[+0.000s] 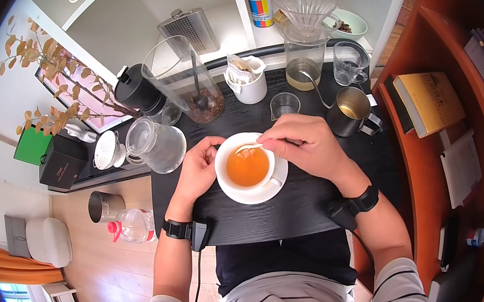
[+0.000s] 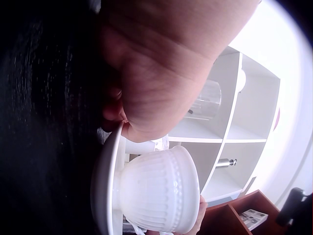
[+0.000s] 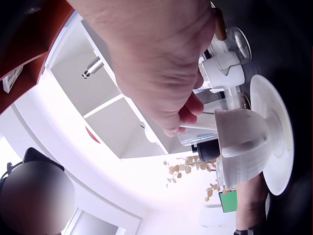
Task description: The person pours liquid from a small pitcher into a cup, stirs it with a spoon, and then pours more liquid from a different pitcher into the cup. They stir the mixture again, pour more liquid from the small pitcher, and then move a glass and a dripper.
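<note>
A white teacup [image 1: 221, 159] of orange-brown tea [image 1: 247, 169] stands on a white saucer [image 1: 255, 197] at the front of the black table. Between thumb and fingers, my right hand [image 1: 310, 146] pinches the handle of a white spoon [image 1: 248, 147], whose other end dips into the tea. On the cup's left side, my left hand [image 1: 198, 168] grips the saucer's edge; the left wrist view shows the thumb at the rim [image 2: 119, 131] beside the ribbed cup [image 2: 159, 188]. The cup's handle [image 3: 244, 147] faces right, below my right hand.
Behind the cup stand a small glass [image 1: 285, 106], a metal mug [image 1: 348, 113], a white mug of packets [image 1: 249, 88] and a glass dripper [image 1: 305, 9]. To the left are a glass jug [image 1: 160, 146] and a tall beaker [image 1: 173, 68]. A bookshelf [image 1: 420, 193] borders the right.
</note>
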Available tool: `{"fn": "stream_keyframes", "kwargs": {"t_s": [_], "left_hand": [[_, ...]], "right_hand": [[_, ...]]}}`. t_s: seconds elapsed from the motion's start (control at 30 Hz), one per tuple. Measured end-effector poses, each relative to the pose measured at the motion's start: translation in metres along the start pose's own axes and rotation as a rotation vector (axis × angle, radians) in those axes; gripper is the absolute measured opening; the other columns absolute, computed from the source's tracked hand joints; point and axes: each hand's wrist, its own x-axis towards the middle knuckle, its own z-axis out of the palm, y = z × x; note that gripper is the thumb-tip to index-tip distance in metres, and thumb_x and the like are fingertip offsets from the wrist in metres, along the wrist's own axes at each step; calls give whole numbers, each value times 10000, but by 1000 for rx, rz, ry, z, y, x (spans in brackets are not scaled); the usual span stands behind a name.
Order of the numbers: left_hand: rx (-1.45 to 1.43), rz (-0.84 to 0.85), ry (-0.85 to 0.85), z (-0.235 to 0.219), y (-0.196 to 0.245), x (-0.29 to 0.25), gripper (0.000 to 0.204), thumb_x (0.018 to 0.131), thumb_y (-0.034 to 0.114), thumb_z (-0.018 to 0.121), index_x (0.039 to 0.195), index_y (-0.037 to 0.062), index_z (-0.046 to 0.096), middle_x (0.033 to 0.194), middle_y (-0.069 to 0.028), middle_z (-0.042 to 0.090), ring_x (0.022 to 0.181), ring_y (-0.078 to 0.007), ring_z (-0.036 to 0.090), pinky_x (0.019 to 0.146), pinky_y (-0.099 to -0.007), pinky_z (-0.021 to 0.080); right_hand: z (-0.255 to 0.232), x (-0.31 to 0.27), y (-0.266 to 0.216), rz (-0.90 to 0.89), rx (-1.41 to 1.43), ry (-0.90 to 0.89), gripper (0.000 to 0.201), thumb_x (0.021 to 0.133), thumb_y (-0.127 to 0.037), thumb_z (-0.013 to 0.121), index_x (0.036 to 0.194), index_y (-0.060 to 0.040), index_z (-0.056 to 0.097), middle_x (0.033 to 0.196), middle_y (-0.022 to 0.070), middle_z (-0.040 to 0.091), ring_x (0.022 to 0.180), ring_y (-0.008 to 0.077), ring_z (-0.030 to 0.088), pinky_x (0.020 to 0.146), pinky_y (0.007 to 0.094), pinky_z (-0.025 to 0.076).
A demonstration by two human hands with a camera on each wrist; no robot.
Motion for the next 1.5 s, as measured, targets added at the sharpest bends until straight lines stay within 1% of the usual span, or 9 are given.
{"fn": "stream_keyframes", "kwargs": {"t_s": [0.1, 0.23, 0.4, 0.5, 0.6, 0.9, 1.2, 1.3, 1.5], "left_hand": [[3, -13, 3, 1, 5, -1, 321, 947, 28, 756, 1260, -9, 693, 732, 102, 527, 650, -1, 429, 602, -197, 348], [3, -7, -3, 0, 2, 0, 315, 951, 25, 751, 1258, -12, 691, 736, 101, 530, 653, 1, 430, 602, -195, 347], [-21, -9, -4, 0, 0, 0, 312, 956, 18, 744, 1261, -13, 688, 735, 99, 530, 653, 1, 431, 603, -194, 347], [-12, -4, -2, -1, -1, 0, 306, 960, 14, 739, 1260, -13, 688, 734, 99, 531, 652, 1, 431, 603, -194, 347], [-2, -4, 0, 0, 1, 0, 298, 963, 14, 737, 1256, -13, 690, 734, 99, 532, 653, 2, 434, 603, -194, 349], [-18, -7, 2, 0, 0, 0, 307, 955, 19, 749, 1255, -9, 692, 739, 100, 535, 658, 3, 439, 607, -191, 353], [-14, -12, 4, 0, 1, -1, 323, 950, 27, 757, 1265, -9, 692, 741, 100, 537, 657, 1, 438, 606, -193, 352], [-2, -11, 5, 0, 1, 0, 325, 951, 36, 760, 1265, -8, 692, 738, 100, 538, 656, 0, 438, 605, -194, 352], [-11, -10, 1, 0, 0, 0, 325, 950, 41, 765, 1264, -1, 695, 732, 103, 533, 652, 0, 434, 600, -198, 347]], "right_hand": [[-12, 0, -7, 164, -63, -71, 124, 987, -109, 782, 1063, -13, 799, 899, 71, 744, 765, 142, 693, 686, 276, 538], [-5, -3, -6, 160, 44, -32, 85, 991, -84, 779, 1012, -2, 791, 822, 44, 715, 688, 82, 620, 582, 263, 442], [-1, -7, -6, 286, 316, -186, 137, 1015, -111, 759, 1100, -12, 799, 905, 61, 759, 767, 120, 695, 695, 262, 546], [2, -5, 1, 71, 135, -116, 139, 988, -91, 780, 1102, -19, 817, 866, 63, 758, 740, 104, 693, 614, 261, 489], [-4, -1, -1, 55, -11, -72, 128, 974, -94, 795, 1073, -15, 815, 862, 61, 754, 719, 110, 676, 617, 261, 485], [-6, -4, -3, 175, 130, -145, 112, 983, -102, 793, 1058, -22, 816, 827, 38, 723, 648, 81, 559, 601, 257, 435], [-2, -1, 1, 17, 6, -7, 139, 980, -107, 799, 1084, -16, 818, 841, 45, 733, 654, 90, 573, 593, 260, 442], [-12, 1, -9, 159, -54, -36, 129, 976, -101, 789, 1081, -31, 818, 895, 72, 755, 729, 151, 678, 653, 283, 517], [-6, -3, -10, 184, 149, -180, 125, 984, -113, 782, 1072, -30, 812, 867, 63, 745, 720, 153, 669, 650, 286, 515]]}}
